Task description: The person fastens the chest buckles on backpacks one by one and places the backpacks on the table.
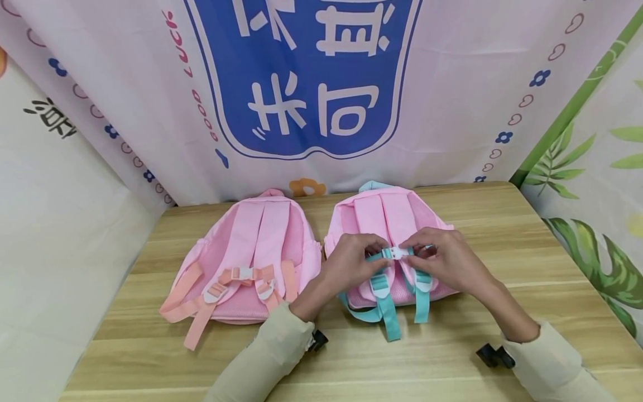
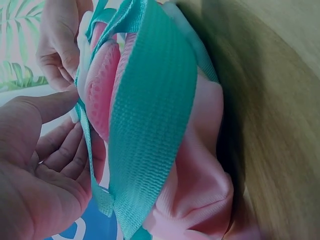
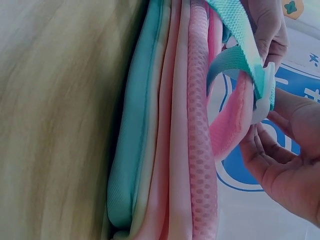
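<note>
A pink backpack with teal straps (image 1: 394,312) lies on the right side of the table, its shoulder straps facing up. Over these straps is a white plastic buckle (image 1: 399,253) on teal webbing. My left hand (image 1: 354,258) pinches the buckle's left end, thumb and fingers at the webbing. From the other side, my right hand (image 1: 447,259) pinches the right end. The two halves appear joined between the fingertips. In the left wrist view, a wide teal strap (image 2: 152,115) hangs close in front of the camera. Padded mesh edging (image 3: 200,130) shows in the right wrist view.
A second pink backpack (image 1: 233,234) with orange straps lies to the left, its white buckle (image 1: 243,273) fastened. Both bags rest on a wooden table (image 1: 361,363). A printed curtain (image 1: 452,111) hangs behind the table, with leaf-patterned cloth (image 1: 598,234) on the right.
</note>
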The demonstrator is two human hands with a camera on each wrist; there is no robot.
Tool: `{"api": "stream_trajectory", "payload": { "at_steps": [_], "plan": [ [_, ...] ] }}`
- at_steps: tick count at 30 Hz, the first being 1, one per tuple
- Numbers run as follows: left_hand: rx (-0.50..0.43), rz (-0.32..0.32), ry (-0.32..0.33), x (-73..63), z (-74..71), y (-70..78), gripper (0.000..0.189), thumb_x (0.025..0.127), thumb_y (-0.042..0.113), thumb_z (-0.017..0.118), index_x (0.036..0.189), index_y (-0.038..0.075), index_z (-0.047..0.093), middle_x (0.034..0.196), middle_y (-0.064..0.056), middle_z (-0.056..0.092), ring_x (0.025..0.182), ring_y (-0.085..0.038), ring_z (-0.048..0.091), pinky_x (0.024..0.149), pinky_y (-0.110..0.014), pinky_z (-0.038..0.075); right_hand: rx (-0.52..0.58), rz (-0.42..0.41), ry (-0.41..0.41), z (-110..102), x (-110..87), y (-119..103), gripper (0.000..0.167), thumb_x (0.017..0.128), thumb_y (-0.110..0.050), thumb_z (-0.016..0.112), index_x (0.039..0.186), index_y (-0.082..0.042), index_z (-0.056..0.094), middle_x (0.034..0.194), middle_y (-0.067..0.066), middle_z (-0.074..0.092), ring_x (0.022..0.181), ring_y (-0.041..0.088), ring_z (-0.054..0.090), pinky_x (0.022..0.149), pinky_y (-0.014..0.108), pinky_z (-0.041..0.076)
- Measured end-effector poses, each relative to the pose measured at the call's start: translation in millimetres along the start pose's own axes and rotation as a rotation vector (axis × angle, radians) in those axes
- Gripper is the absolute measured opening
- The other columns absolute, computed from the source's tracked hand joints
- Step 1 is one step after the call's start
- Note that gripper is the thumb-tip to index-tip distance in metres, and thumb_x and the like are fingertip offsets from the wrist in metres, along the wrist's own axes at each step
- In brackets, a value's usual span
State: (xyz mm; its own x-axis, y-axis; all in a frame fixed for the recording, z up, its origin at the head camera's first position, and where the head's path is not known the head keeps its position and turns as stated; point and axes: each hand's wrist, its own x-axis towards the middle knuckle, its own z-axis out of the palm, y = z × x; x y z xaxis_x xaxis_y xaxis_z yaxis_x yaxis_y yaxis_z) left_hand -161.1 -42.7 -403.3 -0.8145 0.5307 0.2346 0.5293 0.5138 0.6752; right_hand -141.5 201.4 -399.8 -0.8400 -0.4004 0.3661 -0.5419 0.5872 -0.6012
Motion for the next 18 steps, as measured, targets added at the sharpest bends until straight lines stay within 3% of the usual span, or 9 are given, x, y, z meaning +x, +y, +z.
{"api": "stream_trajectory", "payload": {
  "at_steps": [7,18],
  "plan": [
    [-0.009,0.006,0.028,-0.5,2.3,0.9,0.021,0.095,0.014,0.084,0.113,0.004,0.080,0.103,-0.006,0.083,0.091,-0.013,0.076,0.083,-0.019,0.060,-0.024,-0.014,0.027,3.4,0.3,-0.5,0.023,0.085,-0.001,0.089,0.106,-0.011,0.084,0.092,-0.002,0.078,0.080,0.008,0.069,0.072,0.025,0.063],
    [-0.011,0.001,0.003,-1.1,3.4,3.5,0.023,0.095,0.009,0.082,0.116,0.002,0.079,0.106,-0.009,0.082,0.093,-0.018,0.077,0.085,-0.025,0.063,-0.004,0.017,-0.027,4.7,1.2,-2.3,0.025,0.086,0.001,0.088,0.108,-0.010,0.083,0.094,0.000,0.079,0.081,0.008,0.068,0.073,0.024,0.062]
  ]
}}
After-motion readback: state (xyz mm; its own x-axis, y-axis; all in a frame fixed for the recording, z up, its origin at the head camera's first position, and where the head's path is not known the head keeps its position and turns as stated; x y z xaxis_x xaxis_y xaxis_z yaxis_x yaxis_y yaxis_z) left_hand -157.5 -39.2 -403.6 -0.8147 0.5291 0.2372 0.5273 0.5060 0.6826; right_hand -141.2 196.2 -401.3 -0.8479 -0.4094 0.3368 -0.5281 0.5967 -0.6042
